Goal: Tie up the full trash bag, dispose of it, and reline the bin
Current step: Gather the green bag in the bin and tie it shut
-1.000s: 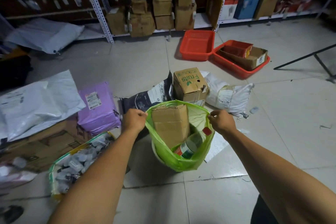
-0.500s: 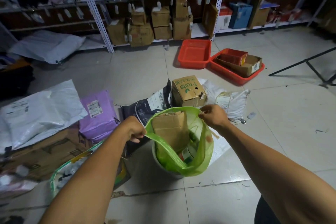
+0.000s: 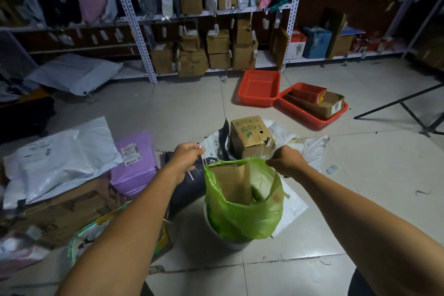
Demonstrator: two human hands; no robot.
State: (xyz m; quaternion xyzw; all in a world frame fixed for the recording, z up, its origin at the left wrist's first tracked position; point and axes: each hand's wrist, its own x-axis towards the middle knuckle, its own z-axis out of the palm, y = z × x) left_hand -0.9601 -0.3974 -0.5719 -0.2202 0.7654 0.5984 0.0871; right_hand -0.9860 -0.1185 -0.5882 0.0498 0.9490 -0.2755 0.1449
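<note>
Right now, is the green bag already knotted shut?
No: the green trash bag gapes open, a cardboard box showing inside.

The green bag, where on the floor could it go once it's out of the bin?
Bare tiles lie right of the bin, toward the black stand, and between the fruit box and the shelves. Left is crowded with parcels and flat cardboard.

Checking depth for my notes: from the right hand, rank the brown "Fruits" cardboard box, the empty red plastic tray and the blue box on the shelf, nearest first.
From the right hand:
1. Brown "Fruits" cardboard box, just beyond it to the left.
2. Empty red plastic tray, farther back on the floor.
3. Blue box, on the bottom shelf at the back right.
</note>
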